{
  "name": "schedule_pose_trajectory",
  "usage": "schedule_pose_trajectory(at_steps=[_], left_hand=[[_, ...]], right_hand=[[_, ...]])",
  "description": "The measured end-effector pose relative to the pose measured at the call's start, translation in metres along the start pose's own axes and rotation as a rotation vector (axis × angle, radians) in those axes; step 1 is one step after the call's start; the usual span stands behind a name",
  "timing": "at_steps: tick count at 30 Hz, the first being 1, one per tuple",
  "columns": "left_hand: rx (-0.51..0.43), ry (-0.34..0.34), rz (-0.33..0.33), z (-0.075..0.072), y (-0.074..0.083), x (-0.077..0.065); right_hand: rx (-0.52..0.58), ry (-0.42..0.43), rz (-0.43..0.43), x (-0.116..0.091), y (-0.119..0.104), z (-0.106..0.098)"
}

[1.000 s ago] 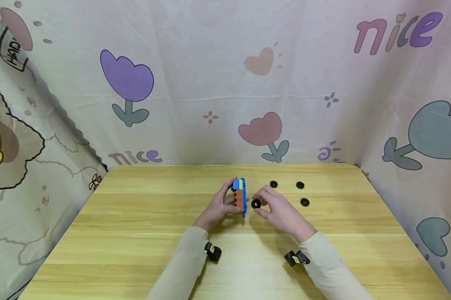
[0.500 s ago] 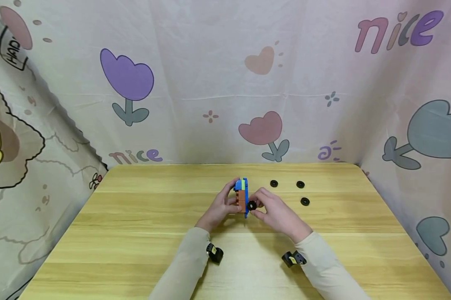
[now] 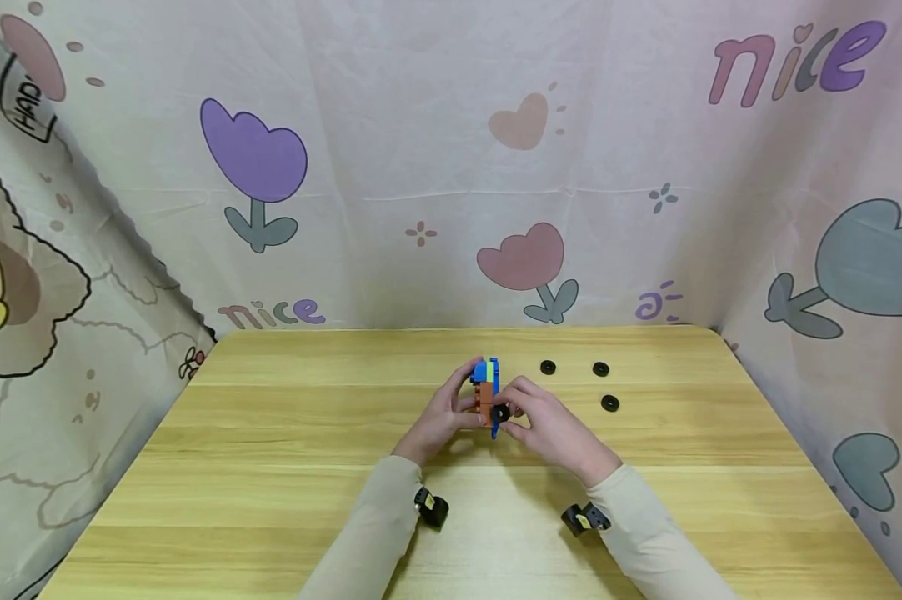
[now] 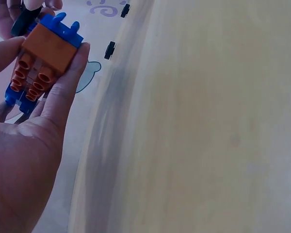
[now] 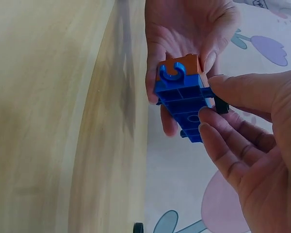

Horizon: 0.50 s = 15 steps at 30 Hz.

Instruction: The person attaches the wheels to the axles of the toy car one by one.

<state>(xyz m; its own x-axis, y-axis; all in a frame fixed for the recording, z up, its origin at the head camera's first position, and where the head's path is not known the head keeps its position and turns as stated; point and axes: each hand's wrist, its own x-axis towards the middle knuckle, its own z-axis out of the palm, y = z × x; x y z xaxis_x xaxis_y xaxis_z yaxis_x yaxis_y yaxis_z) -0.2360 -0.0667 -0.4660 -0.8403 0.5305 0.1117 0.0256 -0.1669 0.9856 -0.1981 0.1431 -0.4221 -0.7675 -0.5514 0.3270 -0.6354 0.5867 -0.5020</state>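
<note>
My left hand (image 3: 438,418) grips a toy vehicle (image 4: 51,51) built of orange and blue blocks, with a light green piece near its far end. The vehicle is tipped on its side, so its blue underside (image 3: 496,385) faces right; the right wrist view shows a blue hook on its near end. Between thumb and fingers my right hand (image 3: 559,423) pinches a black wheel (image 3: 500,413). That wheel touches the near end of the blue base, at a short blue axle stub (image 5: 207,92). Whether it sits fully on the stub cannot be told.
Three more black wheels lie on the wooden table (image 3: 271,467) to the right: one wheel (image 3: 548,367) beyond my right hand, another wheel (image 3: 601,369) farther right, and a third wheel (image 3: 609,403) nearer. A patterned curtain (image 3: 391,150) hangs behind the table.
My right hand has moved left with the wheel, from apart from the vehicle to touching its blue base. The left hand has shifted slightly right with the vehicle.
</note>
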Motion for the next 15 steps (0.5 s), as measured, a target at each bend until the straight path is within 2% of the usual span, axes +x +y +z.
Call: schedule_pose_trajectory(at_steps=[10,15], left_hand=[[-0.002,0.001,-0.009,-0.0001,-0.0025,0.0009],[-0.012,0.032,-0.032,0.0015,-0.0020,0.0012]], right_hand=[[-0.009,-0.005,0.004,0.0009,-0.0007,0.0008],[-0.009,0.010,-0.010,0.0021,0.0008,0.0029]])
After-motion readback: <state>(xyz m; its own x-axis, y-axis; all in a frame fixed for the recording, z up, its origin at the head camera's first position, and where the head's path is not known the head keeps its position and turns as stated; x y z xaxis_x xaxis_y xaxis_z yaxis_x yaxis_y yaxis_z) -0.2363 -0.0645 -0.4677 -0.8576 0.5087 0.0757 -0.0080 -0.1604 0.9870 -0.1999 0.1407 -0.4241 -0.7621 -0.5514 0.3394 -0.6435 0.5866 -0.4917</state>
